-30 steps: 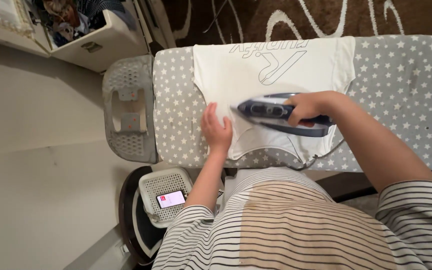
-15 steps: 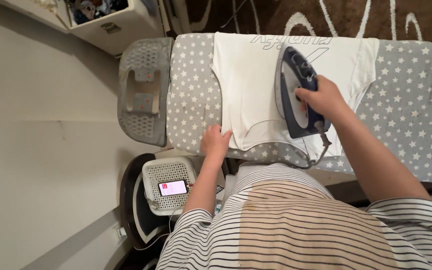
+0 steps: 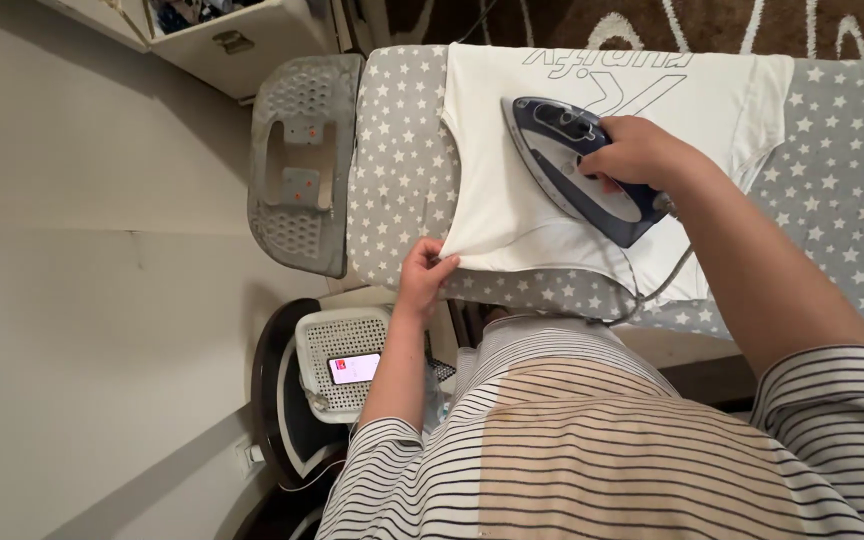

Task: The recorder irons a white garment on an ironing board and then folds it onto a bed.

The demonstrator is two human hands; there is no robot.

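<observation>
Our right hand [image 3: 630, 155] grips the blue iron [image 3: 574, 168] on the white shirt [image 3: 512, 190]; our left hand [image 3: 422, 277] pinches its corner (at the ironing board's [image 3: 392, 170] near edge).

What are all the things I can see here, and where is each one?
iron: one, dark blue, on the shirt, gripped by the right hand
shirt: one, white with an outline print, spread on the board
ironing board: one, grey with white stars, across the top
iron rest: one, grey, perforated, at the board's left end
cord: one, grey, trailing from the iron's rear
basket: one, white, perforated, below the board
phone: one, screen lit, lying on the basket
rug: one, brown with white swirls, beyond the board
left hand: pinching the shirt's near corner
right hand: closed on the iron's handle
</observation>
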